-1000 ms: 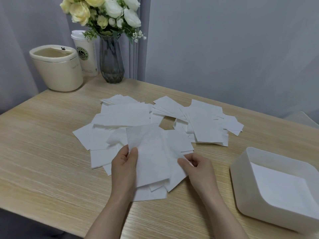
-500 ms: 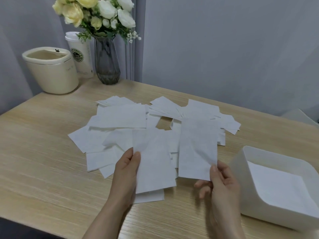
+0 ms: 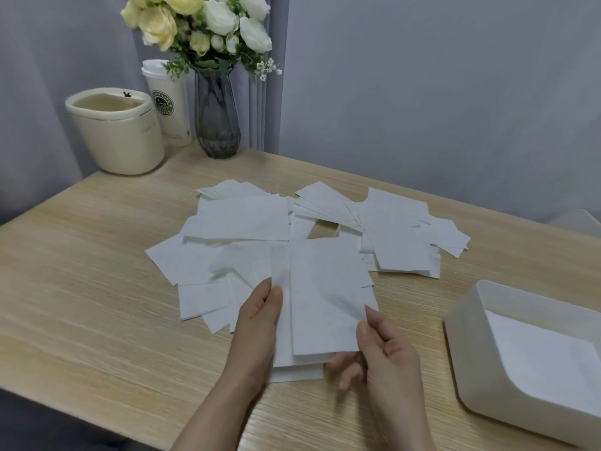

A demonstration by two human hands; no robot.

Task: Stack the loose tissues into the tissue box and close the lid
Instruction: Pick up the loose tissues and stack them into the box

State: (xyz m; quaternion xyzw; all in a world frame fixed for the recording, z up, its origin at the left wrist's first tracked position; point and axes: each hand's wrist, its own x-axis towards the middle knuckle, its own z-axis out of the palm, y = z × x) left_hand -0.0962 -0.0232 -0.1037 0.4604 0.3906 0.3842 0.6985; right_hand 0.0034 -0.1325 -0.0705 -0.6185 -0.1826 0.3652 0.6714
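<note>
Light wooden table [image 3: 81,288] (pale grain) against grey curtains [image 3: 422,92], softly lit.

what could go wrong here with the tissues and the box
1. The right hand pinches only a corner of the top tissue, so it may land askew on the small stack the left hand holds.
2. Thin overlapping loose tissues could come up several at once.
3. The tissue box sits near the table's edge, where a nudge might tip it.

Head view, forward and down.
It looked close over the hands [image 3: 325,346] toward the table [image 3: 97,288] and wall.
</note>
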